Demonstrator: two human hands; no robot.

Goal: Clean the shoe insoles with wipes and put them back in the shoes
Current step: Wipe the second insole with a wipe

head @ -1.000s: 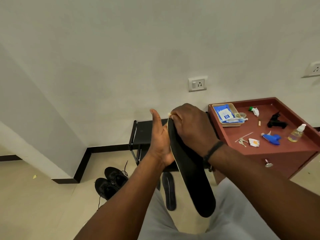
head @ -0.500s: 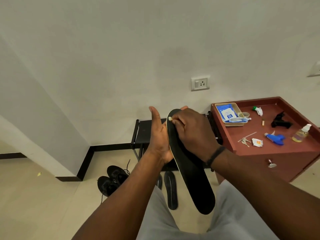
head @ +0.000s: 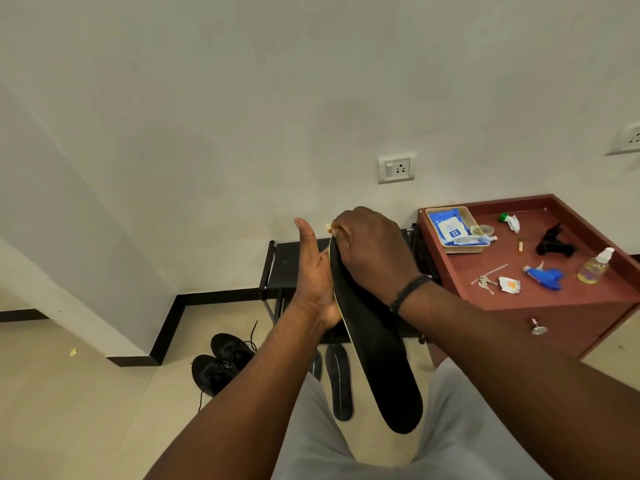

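Observation:
I hold a long black insole upright in front of me, its lower end hanging over my lap. My left hand lies flat against its back with the thumb pointing up; the fingers are hidden behind it. My right hand is curled over the insole's top end and pinches a small whitish wipe, of which only a scrap shows. A second black insole lies on the floor below. The pair of black shoes stands on the floor to the left.
A red-brown cabinet at right carries a tray with a blue wipe pack, keys, a blue spray head, a small spray bottle and a black tool. A black rack stands against the wall behind my hands.
My right hand has slid with the wipe back up to the insole's top end. The left hand and the insole have hardly moved.

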